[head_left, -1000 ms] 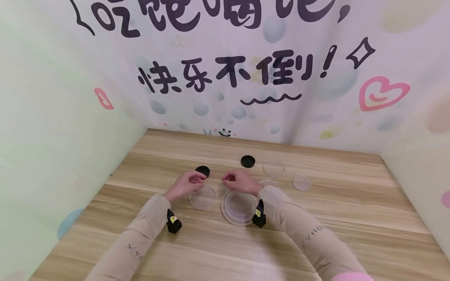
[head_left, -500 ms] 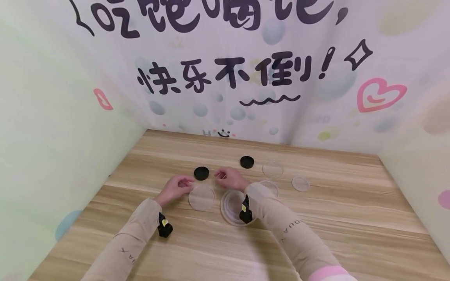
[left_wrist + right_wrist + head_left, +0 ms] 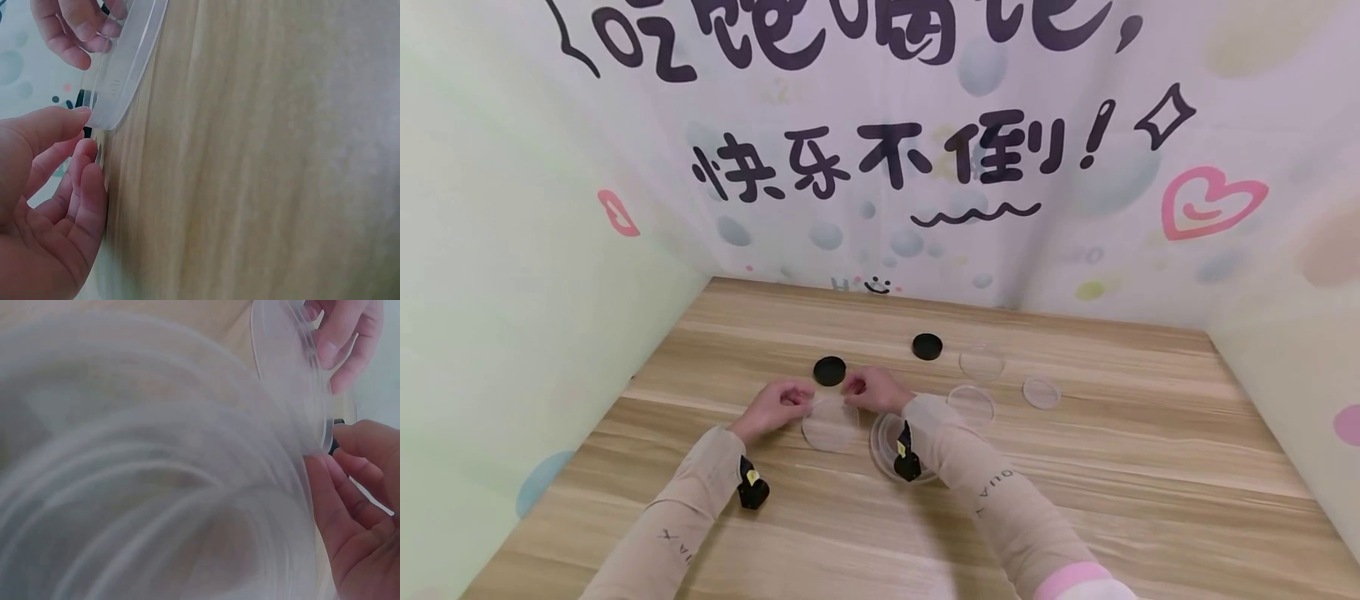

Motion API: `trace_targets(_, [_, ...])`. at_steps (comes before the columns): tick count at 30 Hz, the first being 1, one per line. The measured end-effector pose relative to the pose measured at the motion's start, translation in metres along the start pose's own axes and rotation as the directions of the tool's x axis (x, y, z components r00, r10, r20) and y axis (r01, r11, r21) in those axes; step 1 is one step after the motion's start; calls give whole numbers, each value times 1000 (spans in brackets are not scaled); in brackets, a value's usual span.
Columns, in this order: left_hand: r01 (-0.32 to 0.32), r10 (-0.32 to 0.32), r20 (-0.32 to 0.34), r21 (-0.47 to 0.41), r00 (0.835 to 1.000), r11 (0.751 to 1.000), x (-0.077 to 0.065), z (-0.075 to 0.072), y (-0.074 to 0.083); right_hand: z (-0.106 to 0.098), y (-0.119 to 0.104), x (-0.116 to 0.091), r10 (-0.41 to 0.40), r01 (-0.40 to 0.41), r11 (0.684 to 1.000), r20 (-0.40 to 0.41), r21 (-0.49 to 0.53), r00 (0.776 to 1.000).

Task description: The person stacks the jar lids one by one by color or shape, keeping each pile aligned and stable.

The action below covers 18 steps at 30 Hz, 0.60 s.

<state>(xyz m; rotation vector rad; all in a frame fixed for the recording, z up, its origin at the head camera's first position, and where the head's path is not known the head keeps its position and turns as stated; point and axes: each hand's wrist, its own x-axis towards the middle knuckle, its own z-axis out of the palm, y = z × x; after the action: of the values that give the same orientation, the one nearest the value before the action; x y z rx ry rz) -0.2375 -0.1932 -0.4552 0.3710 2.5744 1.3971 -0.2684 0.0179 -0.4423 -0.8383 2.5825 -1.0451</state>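
Observation:
A clear, shallow round plastic lid [image 3: 830,432] lies on the wooden table between both hands. My left hand [image 3: 775,407] is at its left edge; in the left wrist view the thumb tip overlaps the rim of the lid [image 3: 119,94], with curled fingers just below. On the opposite side, my right hand [image 3: 878,390] pinches the rim between thumb and forefinger, as the right wrist view shows. Right behind the lid sits a black round cap [image 3: 830,372]. Below my right wrist is a nested set of clear round plastic pieces [image 3: 883,454], partly hidden by the sleeve and wrist camera.
Another black round cap [image 3: 927,347] lies farther back. To the right are three clear round pieces: a large disc [image 3: 982,363], a ring-edged one [image 3: 972,405] and a small disc [image 3: 1042,392]. A printed cloth wall [image 3: 880,242] borders the table's back.
My left hand has moved left, off the front of the near black cap. My right hand has come left and down to the clear lid's right edge, uncovering the ring-edged piece.

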Motion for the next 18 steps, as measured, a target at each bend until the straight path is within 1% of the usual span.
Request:
trace_targets(2, [-1,1,-1,-1,1000,1000,0,0,0,0,-3,0,16,-16,1000,6,4,1000])
trace_targets(8, [-4,4,-12,4,1000,1000,0,0,1,3,0,3,44,-44,998,1,41,999])
trace_targets(14, [29,-28,-28,43,999,999,-1,2,2,3,1,3,61,-61,996,1,61,998])
trace_targets(18, [49,-47,-33,45,998,998,-2,3,2,4,2,4,44,-43,998,-4,41,999])
